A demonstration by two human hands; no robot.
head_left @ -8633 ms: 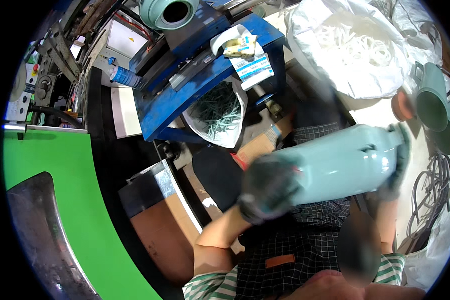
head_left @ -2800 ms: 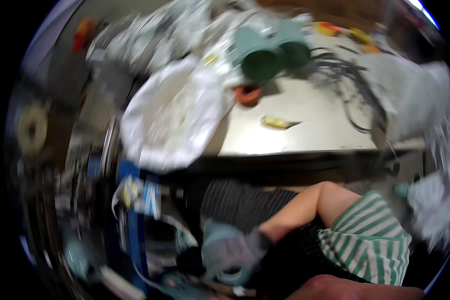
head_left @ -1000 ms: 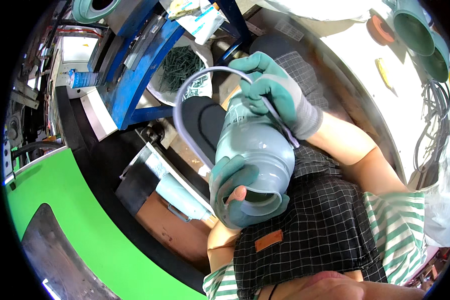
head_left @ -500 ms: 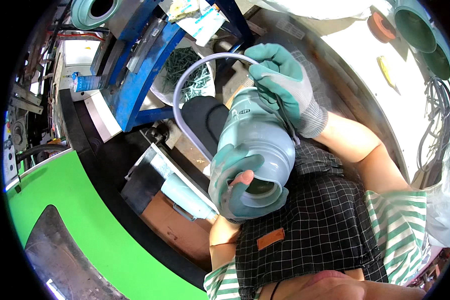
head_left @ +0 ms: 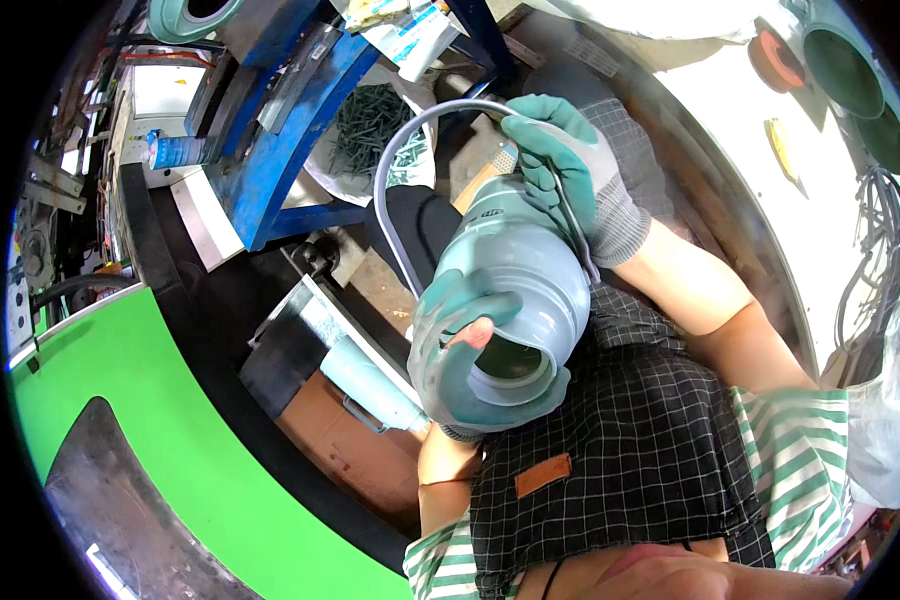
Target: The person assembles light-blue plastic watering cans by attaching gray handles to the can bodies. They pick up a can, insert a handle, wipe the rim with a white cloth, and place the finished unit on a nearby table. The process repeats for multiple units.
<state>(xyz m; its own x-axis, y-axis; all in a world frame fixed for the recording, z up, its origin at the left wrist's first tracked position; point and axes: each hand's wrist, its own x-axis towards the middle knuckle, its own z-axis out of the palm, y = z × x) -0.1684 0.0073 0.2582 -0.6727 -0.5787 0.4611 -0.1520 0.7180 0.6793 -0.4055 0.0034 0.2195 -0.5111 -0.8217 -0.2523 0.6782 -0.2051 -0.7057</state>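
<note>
Table [head_left: 815,240], white, right of the checked black apron [head_left: 620,460]; a green board [head_left: 240,430] spreads to the apron's left. Ahead and left of the apron stands a blue bench [head_left: 290,145], with a bag [head_left: 328,170] of green scraps just beside it. Bluish-grey and tilted, a bottle [head_left: 530,265] sits just ahead of the apron, mouth toward it. Left of the apron lies a pale blue jug [head_left: 370,380] with 1 handle. Of 2 gloved hands, the left hand [head_left: 445,345] wraps the bottle's mouth; the right hand [head_left: 570,165], by its far end, grasps a strip [head_left: 383,170], thin, grey and arched. Ahead and right of the apron, a yellow cutter [head_left: 782,150] rests on the table.
</note>
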